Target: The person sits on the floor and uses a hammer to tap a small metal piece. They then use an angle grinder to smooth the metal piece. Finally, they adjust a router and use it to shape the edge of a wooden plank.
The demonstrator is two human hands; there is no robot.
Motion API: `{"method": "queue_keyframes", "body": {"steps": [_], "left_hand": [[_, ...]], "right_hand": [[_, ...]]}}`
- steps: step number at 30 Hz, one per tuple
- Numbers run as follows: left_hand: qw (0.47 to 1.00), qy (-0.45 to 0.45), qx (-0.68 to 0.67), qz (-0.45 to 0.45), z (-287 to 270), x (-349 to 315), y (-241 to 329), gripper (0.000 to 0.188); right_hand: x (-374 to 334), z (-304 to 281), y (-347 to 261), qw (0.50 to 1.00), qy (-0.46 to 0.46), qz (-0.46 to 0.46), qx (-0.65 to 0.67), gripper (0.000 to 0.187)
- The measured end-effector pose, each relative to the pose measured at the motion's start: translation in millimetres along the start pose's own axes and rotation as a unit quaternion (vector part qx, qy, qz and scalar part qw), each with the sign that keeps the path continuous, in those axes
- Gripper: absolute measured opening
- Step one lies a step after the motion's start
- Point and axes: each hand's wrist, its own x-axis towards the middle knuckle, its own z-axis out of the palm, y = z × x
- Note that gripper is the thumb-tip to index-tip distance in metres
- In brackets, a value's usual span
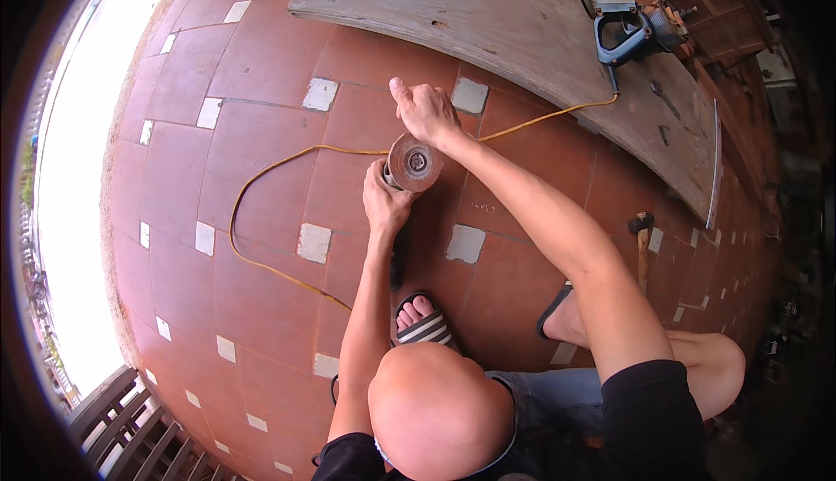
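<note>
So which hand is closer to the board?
Right. Your right hand is short of the board, not touching it; your left hand is farther back, holding the grinder.

The grinder has a round disc at one end. The disc is dull brown and gray, and it looks rough and used. A dark, round nut sits in its middle. Its flat face points up. The left hand holds the grinder close to the disc. Most of its body is hidden.
</note>
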Motion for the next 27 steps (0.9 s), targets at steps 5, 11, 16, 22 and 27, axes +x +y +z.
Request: {"method": "queue_keyframes", "body": {"steps": [5, 11, 16, 22, 27], "left_hand": [[0.998, -0.029, -0.057, -0.017, -15, 8, -22, 0.076], [0.961, 0.179, 0.205, 0.042, -12, -42, -8, 0.075], [0.975, 0.055, 0.214, -0.02, -25, -60, -11, 0.055], [0.968, -0.228, 0.083, 0.056, -50, -42, 73, 0.042], [0.867, -0.49, -0.018, 0.083, 8, -38, 209, 0.061]], "right_hand": [[31, -72, -52, 0.995, 0.002, -0.102, 0.002, 0.082], [-6, -157, -44, 0.956, -0.182, -0.1, -0.208, 0.056], [-85, -252, -12, 0.889, -0.307, 0.014, -0.338, 0.037], [-205, -319, 55, 0.889, -0.381, 0.05, -0.249, 0.036], [-256, -290, 104, 0.935, -0.274, 0.103, 0.2, 0.109]]}}
